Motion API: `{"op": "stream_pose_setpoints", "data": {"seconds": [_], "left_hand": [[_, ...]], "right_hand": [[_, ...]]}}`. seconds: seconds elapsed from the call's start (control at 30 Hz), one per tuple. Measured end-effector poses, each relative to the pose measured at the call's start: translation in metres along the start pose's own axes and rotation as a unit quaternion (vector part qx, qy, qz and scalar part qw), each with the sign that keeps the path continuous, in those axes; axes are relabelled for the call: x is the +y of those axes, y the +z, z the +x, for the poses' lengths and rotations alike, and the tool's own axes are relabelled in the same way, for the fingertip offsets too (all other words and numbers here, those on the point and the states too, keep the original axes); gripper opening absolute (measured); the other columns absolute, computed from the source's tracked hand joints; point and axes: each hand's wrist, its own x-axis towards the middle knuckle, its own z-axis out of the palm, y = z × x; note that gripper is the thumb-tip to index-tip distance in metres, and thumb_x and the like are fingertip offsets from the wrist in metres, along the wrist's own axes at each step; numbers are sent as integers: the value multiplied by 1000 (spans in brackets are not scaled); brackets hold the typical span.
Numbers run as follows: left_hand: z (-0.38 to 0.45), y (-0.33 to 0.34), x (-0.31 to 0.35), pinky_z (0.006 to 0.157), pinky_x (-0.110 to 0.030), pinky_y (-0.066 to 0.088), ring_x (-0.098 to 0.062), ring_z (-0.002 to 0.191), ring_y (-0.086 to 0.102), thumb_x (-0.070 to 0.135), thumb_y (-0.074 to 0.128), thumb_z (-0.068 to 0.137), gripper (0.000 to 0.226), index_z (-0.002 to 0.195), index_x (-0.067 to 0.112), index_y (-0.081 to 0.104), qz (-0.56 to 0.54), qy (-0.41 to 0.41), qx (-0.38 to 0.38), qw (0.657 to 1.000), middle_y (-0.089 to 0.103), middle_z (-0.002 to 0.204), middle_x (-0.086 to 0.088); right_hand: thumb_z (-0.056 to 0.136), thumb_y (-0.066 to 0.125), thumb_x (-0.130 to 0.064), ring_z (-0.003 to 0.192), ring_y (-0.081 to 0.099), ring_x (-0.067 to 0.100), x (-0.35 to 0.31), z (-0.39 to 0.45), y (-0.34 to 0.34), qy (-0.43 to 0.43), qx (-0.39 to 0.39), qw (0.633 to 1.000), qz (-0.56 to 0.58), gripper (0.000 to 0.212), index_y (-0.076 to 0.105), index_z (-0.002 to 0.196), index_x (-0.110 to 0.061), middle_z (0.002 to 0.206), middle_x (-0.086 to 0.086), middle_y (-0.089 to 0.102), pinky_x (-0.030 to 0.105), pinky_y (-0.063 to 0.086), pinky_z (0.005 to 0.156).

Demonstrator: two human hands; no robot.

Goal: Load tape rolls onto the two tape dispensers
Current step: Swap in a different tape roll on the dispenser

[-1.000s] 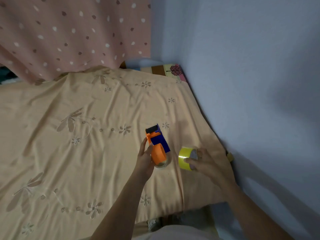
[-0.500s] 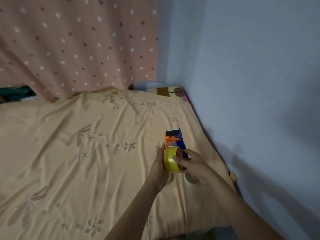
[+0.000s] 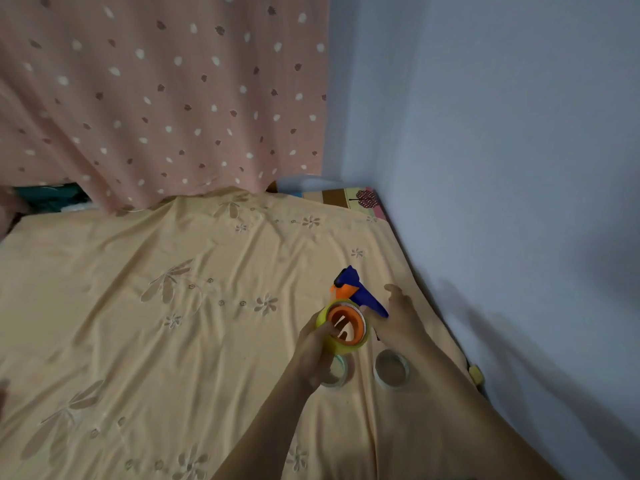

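The light is dim, and much of the tape dispenser (image 3: 356, 299) is hard to make out: only its blue body, an orange front piece and the orange hub show. A yellow tape roll (image 3: 341, 329) sits around that hub, held up above the bedsheet (image 3: 173, 323) near the wall (image 3: 502, 168). The left hand (image 3: 313, 351) covers the roll's lower left side, fingers closed on the roll and hub, the forearm rising from the bottom edge. It also hides part of a pale tape roll (image 3: 337, 372) lying flat on the sheet; a second pale roll (image 3: 391, 370) lies just beside it to the right, in full view. The right hand (image 3: 398, 317) is at the blue body's right side, fingers spread and loose; whether the palm touches the dispenser I cannot tell. A small yellow thing (image 3: 475, 373) at the bed's edge is too small to identify. A spotted pink curtain (image 3: 156, 98) hangs behind.
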Motion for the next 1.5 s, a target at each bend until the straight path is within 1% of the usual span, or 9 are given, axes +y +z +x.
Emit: {"op": "stream_pose_setpoints", "data": {"seconds": [0.1, 0.23, 0.37, 0.5, 0.57, 0.77, 1.07, 1.3, 1.5], "left_hand": [[4, 7, -1, 93, -47, 52, -37, 112, 61, 3, 66, 70, 58, 127, 4, 61, -18, -7, 5, 1000, 58, 131, -31], [8, 9, -2, 90, -49, 54, -36, 113, 62, 3, 67, 77, 50, 126, 10, 62, -37, -22, 29, 999, 61, 129, -27], [0, -4, -4, 97, -58, 53, -42, 125, 58, 9, 73, 74, 58, 130, 7, 60, -44, -30, 51, 997, 62, 131, -26], [-15, -20, -13, 108, -64, 42, -43, 128, 55, 14, 74, 76, 59, 131, 4, 59, -60, -17, 76, 995, 59, 135, -27], [-27, -28, -18, 109, -61, 43, -41, 125, 59, 19, 75, 77, 58, 131, 4, 59, -67, -15, 107, 992, 61, 133, -26], [-62, -50, -14, 91, -58, 53, -42, 128, 57, 22, 68, 89, 52, 135, 3, 55, -73, 6, 133, 988, 59, 137, -24], [-81, -84, 7, 80, -48, 57, -34, 121, 63, 19, 50, 98, 42, 132, -5, 54, -113, 7, 122, 986, 57, 142, -21], [-100, -152, 21, 109, -62, 42, -41, 130, 56, 23, 67, 86, 56, 136, 0, 54, -67, 4, 78, 995, 59, 138, -24], [-135, -270, 54, 111, -57, 42, -34, 125, 61, 24, 69, 88, 49, 134, 11, 58, -11, -29, 47, 998, 64, 134, -17]], "right_hand": [[93, 60, -39, 88, 66, 15, 3, 3, 19, 24, -92, 995, 38, 36, 56, 120, -16, 103, 0, 68, 25, 54, 72], [89, 59, -28, 78, 68, 17, 8, 13, 45, 57, -82, 992, 79, 11, 62, 95, -19, 79, -3, 68, 35, 60, 75], [84, 57, -22, 83, 72, 25, 4, 13, 50, 67, -126, 981, 129, 16, 69, 94, -18, 86, 6, 74, 46, 63, 76], [94, 51, -12, 74, 67, 15, -8, 3, 60, 75, -175, 973, 128, 15, 66, 94, -15, 81, 2, 69, 23, 55, 54], [92, 51, -11, 70, 65, 13, -11, -3, 70, 77, -184, 974, 111, 17, 66, 87, -17, 77, 1, 69, 22, 52, 55], [91, 49, -14, 75, 68, 21, -26, -30, 99, 59, -198, 971, 123, 16, 62, 87, -22, 80, 2, 69, 35, 62, 66], [89, 54, -23, 76, 65, 17, -63, -52, 120, 67, -178, 975, 114, 20, 62, 107, -20, 95, 2, 70, 24, 44, 52], [87, 57, -16, 74, 64, 14, -94, -75, 171, 55, -151, 982, 98, 14, 66, 98, -17, 86, 3, 69, 23, 44, 52], [83, 58, -19, 77, 72, 18, -149, -116, 265, 53, -121, 983, 125, 15, 70, 92, -19, 84, 2, 75, 36, 61, 71]]}}
